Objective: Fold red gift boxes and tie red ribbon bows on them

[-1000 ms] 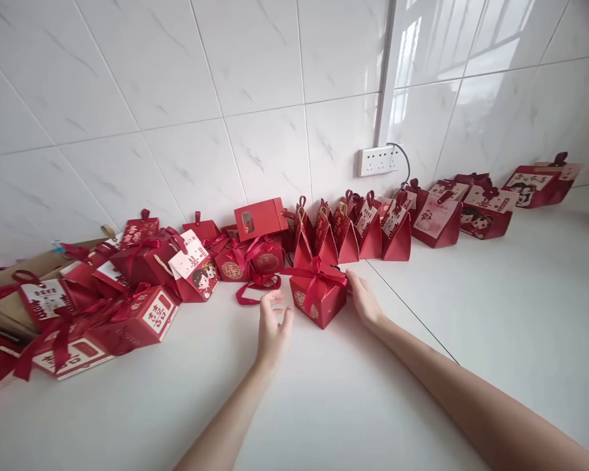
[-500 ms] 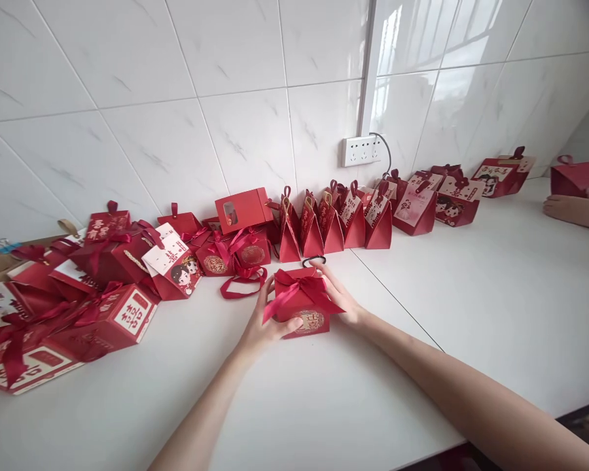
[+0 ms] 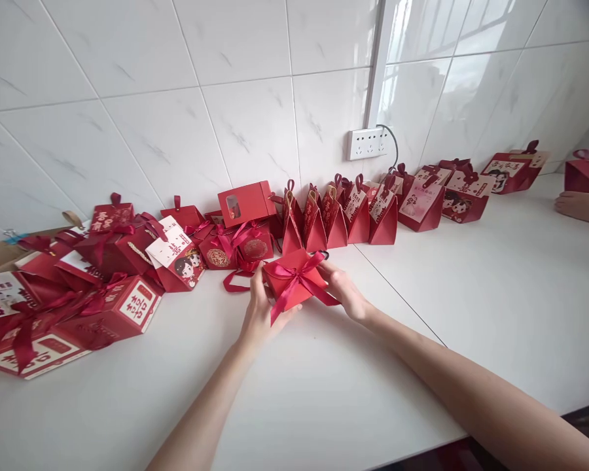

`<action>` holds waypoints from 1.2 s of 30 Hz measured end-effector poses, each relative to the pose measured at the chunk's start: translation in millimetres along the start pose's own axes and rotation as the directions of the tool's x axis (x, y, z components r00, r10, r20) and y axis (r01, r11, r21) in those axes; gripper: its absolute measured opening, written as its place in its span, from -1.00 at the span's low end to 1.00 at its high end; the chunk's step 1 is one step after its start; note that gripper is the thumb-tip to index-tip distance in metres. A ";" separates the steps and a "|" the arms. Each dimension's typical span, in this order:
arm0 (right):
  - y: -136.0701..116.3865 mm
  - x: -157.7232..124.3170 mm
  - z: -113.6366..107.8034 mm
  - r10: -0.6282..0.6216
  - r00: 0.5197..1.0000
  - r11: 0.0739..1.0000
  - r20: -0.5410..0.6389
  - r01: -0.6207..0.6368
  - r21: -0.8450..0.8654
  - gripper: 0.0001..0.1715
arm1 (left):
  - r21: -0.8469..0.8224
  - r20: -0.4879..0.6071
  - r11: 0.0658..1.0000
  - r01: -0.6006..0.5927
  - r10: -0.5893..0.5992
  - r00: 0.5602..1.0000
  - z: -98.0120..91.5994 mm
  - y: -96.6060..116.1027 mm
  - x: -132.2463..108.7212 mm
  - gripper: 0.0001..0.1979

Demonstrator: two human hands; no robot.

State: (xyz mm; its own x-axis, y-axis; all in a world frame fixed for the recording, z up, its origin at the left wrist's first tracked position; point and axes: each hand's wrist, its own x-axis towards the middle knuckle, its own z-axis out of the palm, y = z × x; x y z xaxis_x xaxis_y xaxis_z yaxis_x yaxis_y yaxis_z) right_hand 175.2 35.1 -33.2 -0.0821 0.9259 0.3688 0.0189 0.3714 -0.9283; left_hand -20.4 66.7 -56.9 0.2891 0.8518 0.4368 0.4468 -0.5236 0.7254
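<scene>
Taking the white socket strip (image 3: pixel 367 144) on the wall as my mark, well to its left I see a heap of red boxes (image 3: pixel 110 311), gift-style, some with ribbons and cord handles. Nearer the strip, but left of it and lower, the left hand (image 3: pixel 260 309) has its fingers bent round the left side of a ribbon-tied box (image 3: pixel 288 267), thumb towards the lower front.

That box sits below and left of the strip, between the two hands, over the table (image 3: pixel 510 301); I can't tell whether its base touches down. To handle it well, I'd press evenly on the card walls, keep the fingers off the bow (image 3: pixel 298 276), and let the tails hang free so nothing pulls loose. It's a bright, plain red on top, tipped so the lid shows, the satin bow knotted near the middle and crossing the lid, creased tails spilling over the front.

Below and a little left of the strip, the right hand (image 3: pixel 346 293) holds the other side, fingers only partly bent, tips by the back corner near a small dark loop (image 3: pixel 325 254). Far right of the strip rests another person's hand (image 3: pixel 582 208).
</scene>
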 end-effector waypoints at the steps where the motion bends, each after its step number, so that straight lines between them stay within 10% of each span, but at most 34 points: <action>1: -0.7 0.2 1.0 -0.004 1.000 1.000 -0.022 0.004 -0.009 -0.18 | 0.005 0.008 1.000 -0.011 0.011 1.000 -0.7 -0.8 0.3 0.08; 10: 8.1 5.7 -3.1 0.020 0.958 0.995 -0.286 -0.046 -0.085 -0.60 | -0.160 0.150 0.972 -0.171 0.196 0.969 -4.3 -1.5 -3.3 -0.04; 18: -1.7 0.7 0.2 -0.046 0.997 0.988 0.063 0.055 -0.143 -0.40 | -0.599 0.096 0.787 0.148 -0.112 0.989 -10.3 10.5 7.6 -0.37; 28: 9.4 6.4 3.7 0.109 0.993 0.994 -0.038 -0.108 0.009 -0.52 | -0.378 -0.106 0.903 0.203 -0.260 0.960 -8.1 12.9 11.5 -0.59; 36: 6.2 9.9 -1.2 0.137 0.990 0.986 -0.034 -0.139 -0.090 -0.43 | -0.382 -0.044 0.897 0.223 -0.259 0.965 -18.0 2.8 18.3 -0.55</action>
State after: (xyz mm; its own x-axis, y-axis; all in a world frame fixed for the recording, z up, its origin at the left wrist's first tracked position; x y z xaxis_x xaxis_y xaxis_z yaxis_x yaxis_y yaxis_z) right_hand 175.8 46.7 -35.2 -0.0449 0.9698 0.2396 0.1193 0.2433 -0.9626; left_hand -29.1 81.1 -37.3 0.1257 0.9582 0.2572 0.1413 -0.2739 0.9513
